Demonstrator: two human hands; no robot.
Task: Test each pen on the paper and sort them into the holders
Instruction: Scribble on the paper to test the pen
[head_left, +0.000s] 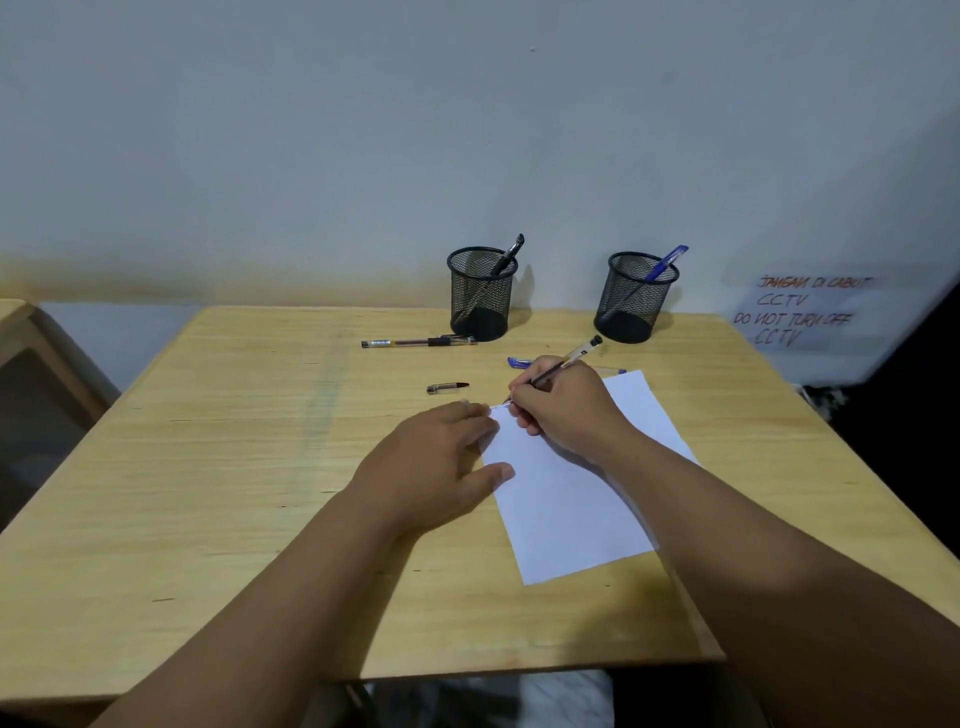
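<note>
My right hand (563, 405) grips a black pen (569, 361), its tip touching the top left corner of the white paper (571, 509). My left hand (436, 462) lies flat with fingers spread, pressing the paper's left edge. A pen cap (447, 387) lies on the table beyond my left hand. A capped black pen (418, 342) lies in front of the left mesh holder (480, 293), which has a black pen in it. The right mesh holder (635, 297) contains a blue pen. Another blue pen (519, 362) lies behind my right hand, partly hidden.
The wooden table (234, 467) stands against a pale wall, with both holders near its far edge. A handwritten paper sign (800, 312) hangs at the right. Part of another wooden piece of furniture (36, 353) shows at the left.
</note>
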